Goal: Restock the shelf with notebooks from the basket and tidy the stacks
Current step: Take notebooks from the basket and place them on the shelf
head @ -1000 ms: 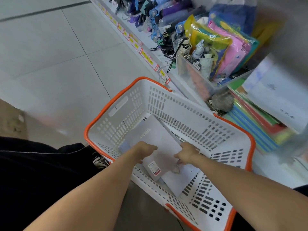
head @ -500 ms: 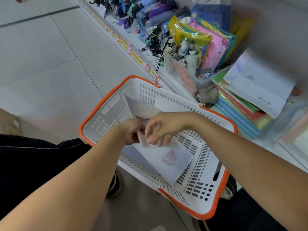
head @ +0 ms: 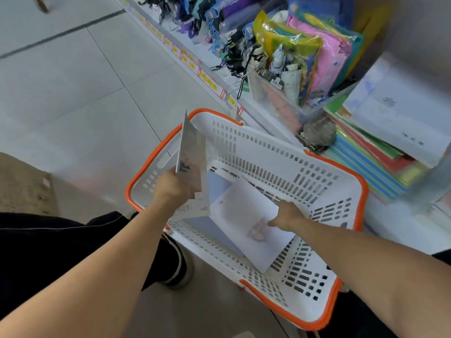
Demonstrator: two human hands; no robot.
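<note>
A white basket with an orange rim (head: 280,157) stands on the floor in front of me. My left hand (head: 170,189) grips a few thin pale notebooks (head: 191,164), held upright on edge above the basket's left end. A white notebook with a pink picture (head: 246,230) lies flat in the basket bottom. My right hand (head: 286,215) reaches down onto its right edge, fingers touching the cover. On the low shelf at the right lies a stack of coloured notebooks (head: 380,162) with a white one on top (head: 400,111).
A clear bin (head: 275,103) with bright plastic pouches stands on the shelf left of the stack. Umbrellas (head: 219,23) fill the shelf further back. Yellow price tags (head: 205,79) line the shelf edge. Grey tiled floor (head: 73,93) spreads to the left. My shoe (head: 175,264) is beside the basket.
My left hand has lifted a few notebooks out of the basket and turned them upright. My right hand let go of them and dropped back onto the notebook lying in the basket.
</note>
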